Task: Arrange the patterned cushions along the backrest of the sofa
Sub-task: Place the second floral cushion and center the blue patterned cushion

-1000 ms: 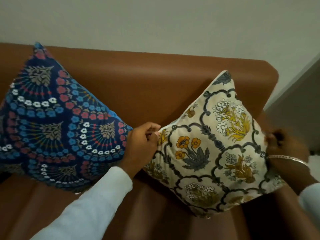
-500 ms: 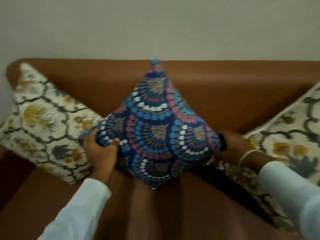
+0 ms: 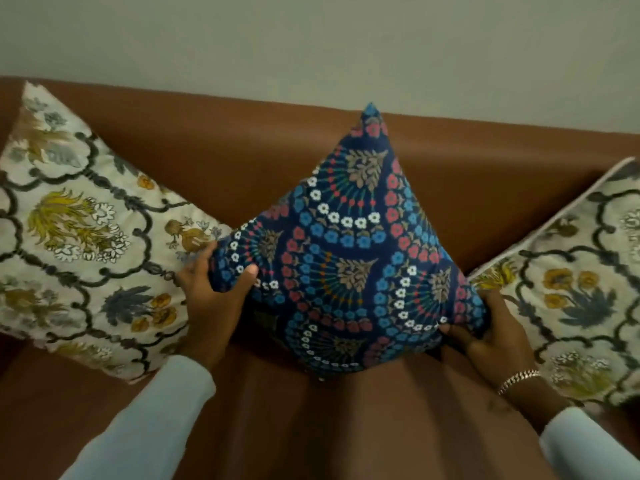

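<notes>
A navy cushion (image 3: 349, 258) with blue, red and white flowers stands on one corner in the middle of the brown sofa, its top corner against the backrest (image 3: 214, 150). My left hand (image 3: 214, 299) grips its left corner, thumb on the front. My right hand (image 3: 491, 337), with a bracelet on the wrist, holds its right corner from below. A cream floral cushion (image 3: 79, 230) leans on the backrest at the left, touching the navy one. Another cream floral cushion (image 3: 575, 289) leans at the right, cut off by the frame edge.
The brown leather seat (image 3: 311, 427) runs below the cushions toward me. A plain pale wall (image 3: 311, 46) rises behind the backrest. Light sleeves cover both my forearms.
One second ago my hands held the right cream cushion. They moved left onto the navy cushion, and since then it has been held by both side corners with the view closer.
</notes>
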### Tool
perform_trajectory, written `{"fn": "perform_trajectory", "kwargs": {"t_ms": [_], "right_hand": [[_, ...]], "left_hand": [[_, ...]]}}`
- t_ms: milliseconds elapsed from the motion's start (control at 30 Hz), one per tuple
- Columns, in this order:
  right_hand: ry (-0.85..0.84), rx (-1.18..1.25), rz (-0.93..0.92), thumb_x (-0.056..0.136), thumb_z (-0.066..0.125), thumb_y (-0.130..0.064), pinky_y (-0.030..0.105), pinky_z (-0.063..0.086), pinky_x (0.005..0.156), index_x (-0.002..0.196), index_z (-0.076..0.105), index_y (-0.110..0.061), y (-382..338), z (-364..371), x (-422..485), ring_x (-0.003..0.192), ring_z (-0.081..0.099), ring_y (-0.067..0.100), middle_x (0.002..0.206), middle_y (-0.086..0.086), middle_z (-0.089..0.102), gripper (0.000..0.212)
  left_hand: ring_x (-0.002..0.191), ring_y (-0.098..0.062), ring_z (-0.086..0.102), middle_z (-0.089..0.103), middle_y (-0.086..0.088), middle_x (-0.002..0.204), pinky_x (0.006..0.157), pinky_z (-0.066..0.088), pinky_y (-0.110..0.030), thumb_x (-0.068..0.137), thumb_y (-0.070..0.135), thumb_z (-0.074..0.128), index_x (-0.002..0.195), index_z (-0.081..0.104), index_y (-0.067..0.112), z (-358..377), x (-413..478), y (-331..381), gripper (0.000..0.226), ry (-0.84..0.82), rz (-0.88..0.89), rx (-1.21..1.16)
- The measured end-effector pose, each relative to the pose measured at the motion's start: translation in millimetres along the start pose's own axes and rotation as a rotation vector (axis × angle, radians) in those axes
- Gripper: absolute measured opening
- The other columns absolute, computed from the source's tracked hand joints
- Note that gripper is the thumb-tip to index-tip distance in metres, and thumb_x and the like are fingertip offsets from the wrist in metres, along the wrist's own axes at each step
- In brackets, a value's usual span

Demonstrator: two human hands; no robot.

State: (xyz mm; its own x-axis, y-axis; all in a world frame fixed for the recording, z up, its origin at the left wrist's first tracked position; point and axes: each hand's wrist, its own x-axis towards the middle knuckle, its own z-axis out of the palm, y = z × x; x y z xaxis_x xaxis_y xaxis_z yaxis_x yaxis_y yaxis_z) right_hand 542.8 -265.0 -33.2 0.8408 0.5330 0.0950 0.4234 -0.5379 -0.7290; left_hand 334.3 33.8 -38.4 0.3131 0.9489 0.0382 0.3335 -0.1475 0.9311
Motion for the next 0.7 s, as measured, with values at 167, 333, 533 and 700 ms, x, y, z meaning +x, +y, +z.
{"fn": "perform_trajectory", "kwargs": {"t_ms": [167, 333, 533, 700], "right_hand": [[0.009, -0.078, 0.114, 0.072, 0.078, -0.017, 0.038, 0.048, 0.081, 0.117, 0.052, -0.015, 19, -11, 37, 0.098, 0.061, 0.033, 0.109, 0.014, 0.065, 0.052], [0.087, -0.120, -0.009, 0.079, 0.070, -0.007, 0.032, 0.040, 0.082, 0.119, 0.056, -0.010, 20, -10, 46, 0.101, 0.060, 0.035, 0.112, 0.018, 0.065, 0.042], [0.285, -0.173, -0.368, 0.080, 0.055, -0.011, 0.047, 0.039, 0.099, 0.119, 0.059, -0.007, -21, -22, 43, 0.116, 0.054, 0.037, 0.123, 0.019, 0.061, 0.039], [0.023, -0.462, -0.624, 0.092, 0.042, -0.044, 0.050, 0.017, 0.116, 0.146, 0.025, -0.025, -47, 23, 35, 0.147, 0.009, 0.022, 0.160, 0.000, 0.013, 0.061]], "left_hand": [[0.116, -0.012, 0.040, 0.033, -0.008, 0.140, 0.092, 0.033, -0.011, 0.080, 0.025, 0.072, 0.133, 0.049, 0.021, 32, -5, 20, 0.059, -0.028, 0.143, 0.076], [0.123, -0.033, 0.048, 0.043, -0.016, 0.136, 0.098, 0.040, -0.032, 0.083, 0.023, 0.067, 0.130, 0.053, 0.015, 28, -7, 22, 0.050, 0.069, 0.036, 0.108], [0.145, -0.031, 0.022, 0.029, -0.008, 0.155, 0.116, 0.020, -0.048, 0.091, 0.036, 0.042, 0.147, 0.033, 0.023, 62, -85, 45, 0.057, -0.015, 0.626, 0.351], [0.151, -0.019, -0.007, 0.000, 0.010, 0.163, 0.115, 0.005, -0.066, 0.094, 0.049, 0.032, 0.151, 0.009, 0.040, 95, -89, 46, 0.062, -0.258, 0.801, 0.681]]}}
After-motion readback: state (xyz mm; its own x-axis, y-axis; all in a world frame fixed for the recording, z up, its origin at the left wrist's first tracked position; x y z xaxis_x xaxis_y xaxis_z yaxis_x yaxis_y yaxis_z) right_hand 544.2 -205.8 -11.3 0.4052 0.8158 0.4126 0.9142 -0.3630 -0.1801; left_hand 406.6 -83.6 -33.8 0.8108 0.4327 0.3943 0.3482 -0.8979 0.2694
